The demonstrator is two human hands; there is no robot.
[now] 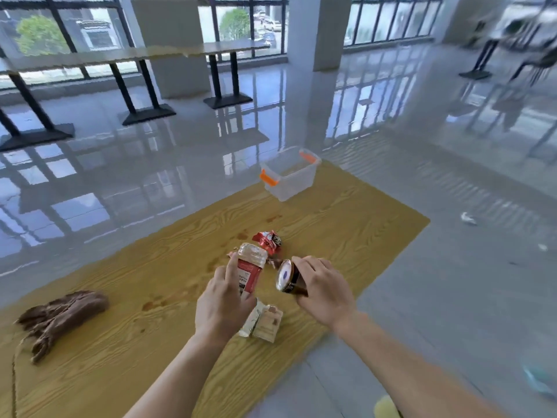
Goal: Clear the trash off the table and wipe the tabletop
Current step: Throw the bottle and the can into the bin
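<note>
My left hand (224, 300) grips a crushed clear bottle with a red label (250, 265), held above the wooden table (120, 342). My right hand (324, 289) holds a dark can (287, 277) tipped on its side, its silver end facing left. A red snack wrapper (268, 240) lies just beyond the bottle. Below my hands a crumpled beige carton (265, 324) rests on the tabletop. A brown cloth (61, 316) lies bunched at the table's left. Brown stains (153, 303) mark the wood between the cloth and my hands.
A clear plastic bin with orange handles (289, 173) stands at the table's far end. A scrap of litter (467, 218) lies on the shiny floor to the right. Long tables on black legs (144, 82) stand by the windows behind.
</note>
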